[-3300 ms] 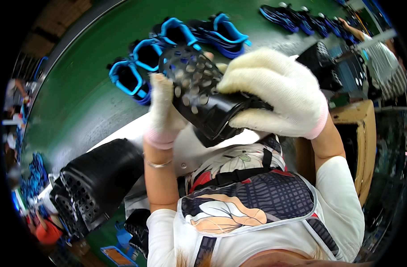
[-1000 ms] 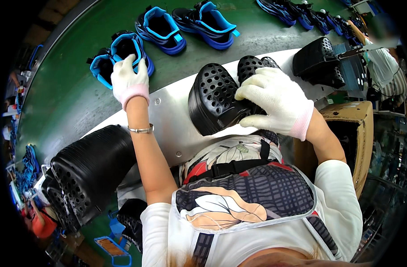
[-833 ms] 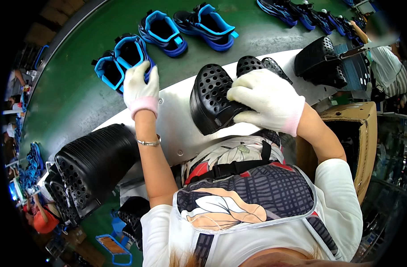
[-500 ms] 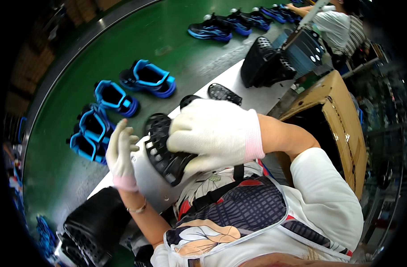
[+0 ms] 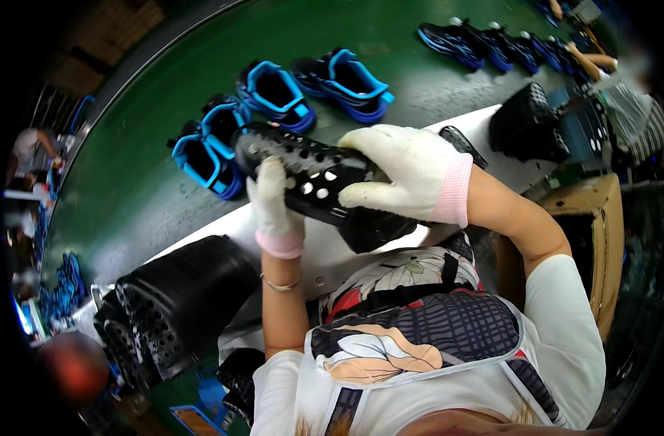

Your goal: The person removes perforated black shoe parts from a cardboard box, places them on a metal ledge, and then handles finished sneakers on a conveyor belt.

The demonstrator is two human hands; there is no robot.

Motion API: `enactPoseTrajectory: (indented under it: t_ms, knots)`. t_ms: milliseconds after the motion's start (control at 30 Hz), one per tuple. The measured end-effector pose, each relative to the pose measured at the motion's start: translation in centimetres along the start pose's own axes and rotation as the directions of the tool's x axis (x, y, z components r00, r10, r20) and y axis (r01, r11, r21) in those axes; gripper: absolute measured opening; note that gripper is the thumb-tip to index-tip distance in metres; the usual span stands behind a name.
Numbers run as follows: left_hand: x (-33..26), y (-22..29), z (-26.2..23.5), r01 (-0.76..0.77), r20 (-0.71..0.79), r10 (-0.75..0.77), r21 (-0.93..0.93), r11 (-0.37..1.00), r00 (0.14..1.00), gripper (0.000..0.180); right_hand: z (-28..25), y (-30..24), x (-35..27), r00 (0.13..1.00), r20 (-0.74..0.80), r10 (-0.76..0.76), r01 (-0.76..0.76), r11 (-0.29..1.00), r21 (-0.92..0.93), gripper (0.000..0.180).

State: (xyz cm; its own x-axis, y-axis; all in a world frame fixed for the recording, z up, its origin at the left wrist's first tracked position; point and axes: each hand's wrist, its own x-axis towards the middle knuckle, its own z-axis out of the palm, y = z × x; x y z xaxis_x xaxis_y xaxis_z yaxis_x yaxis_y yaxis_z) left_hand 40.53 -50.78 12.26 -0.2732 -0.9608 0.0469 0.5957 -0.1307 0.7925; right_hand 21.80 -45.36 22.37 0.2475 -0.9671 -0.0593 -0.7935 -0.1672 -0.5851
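Observation:
In front of me, over the white ledge (image 5: 208, 225), I hold a black plastic shoe-shaped insert (image 5: 314, 163) full of round holes. My left hand (image 5: 270, 203), in a white knit glove with a pink cuff, grips its left end with the thumb on top. Gloved the same way, my right hand (image 5: 412, 171) clasps its right end. Another dark piece (image 5: 375, 231) shows just below the insert; whether it is part of it I cannot tell. Beyond my hands, several black and blue sneakers (image 5: 274, 94) stand on the green conveyor belt (image 5: 158, 123).
Nested black inserts (image 5: 194, 291) lie at the left, and another stack (image 5: 521, 127) stands on the ledge at the right. One loose insert (image 5: 464, 145) rests behind my right wrist. An open cardboard box (image 5: 608, 247) is beside my right arm. A co-worker (image 5: 633, 120) sits at far right.
Both hands have come together on the insert; my left hand, open before, now grips it. The insert is raised and turned crosswise. The view has swung, so the surroundings sit differently.

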Motion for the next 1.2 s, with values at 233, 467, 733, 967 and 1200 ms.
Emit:
enactPoseTrajectory:
  t_ms: [233,467,733,967,1200]
  knots:
    - [2.7,-0.3,-0.8,-0.098,-0.146,0.084,-0.089,0.991,0.986,0.029,1.8,0.2,4.4,0.996,0.032,0.085,-0.089,0.987,0.134,0.049]
    - [6.9,-2.2,-3.0,0.034,-0.108,-0.024,0.092,0.995,0.994,0.031,2.0,2.7,8.8,0.993,-0.115,0.022,-0.038,0.990,-0.133,0.039]
    - [11.3,-5.5,-5.8,-0.045,0.029,0.058,0.954,0.296,0.998,0.044,-0.5,4.1,16.0,0.987,0.096,0.126,-0.074,0.904,-0.421,0.045]
    - [8.8,-6.7,-4.3,-0.100,0.079,0.071,0.929,0.357,0.994,0.022,0.2,3.5,21.8,0.907,0.287,0.308,-0.098,0.817,-0.568,0.043]
    - [12.1,-6.1,-4.6,0.164,-0.148,-0.371,0.986,0.013,0.917,0.041,8.2,4.9,24.1,0.947,0.226,0.229,-0.081,0.850,-0.521,0.029]
